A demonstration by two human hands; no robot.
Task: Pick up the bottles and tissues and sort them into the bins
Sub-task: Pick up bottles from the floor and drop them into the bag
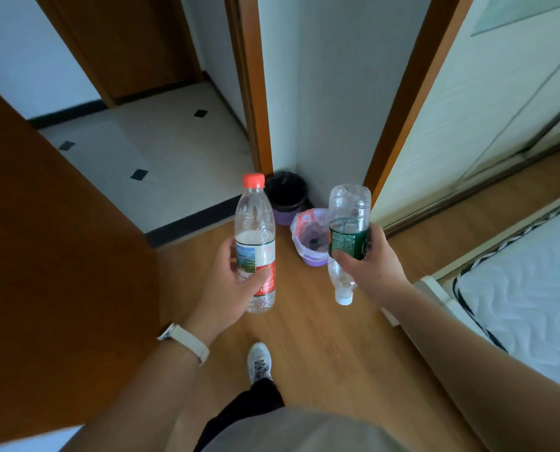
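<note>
The left hand (229, 282) curls its fingers round the label of a red-capped bottle (255, 223), held upright above the floor (321, 337), and the right hand (373, 259) grips a green-label bottle (348, 207) by its middle — upside down, white cap pointing down. Ahead in the wall corner two bins stand just beside each other — a black-lined bin (287, 194) behind, a white-lined bin (301, 230) nearer, seen between the bottles. A bed (526, 288) lies to the right.

Wood floor (321, 337), tiled hallway (161, 151), white walls (331, 93), perhaps a mattress (526, 288).
</note>
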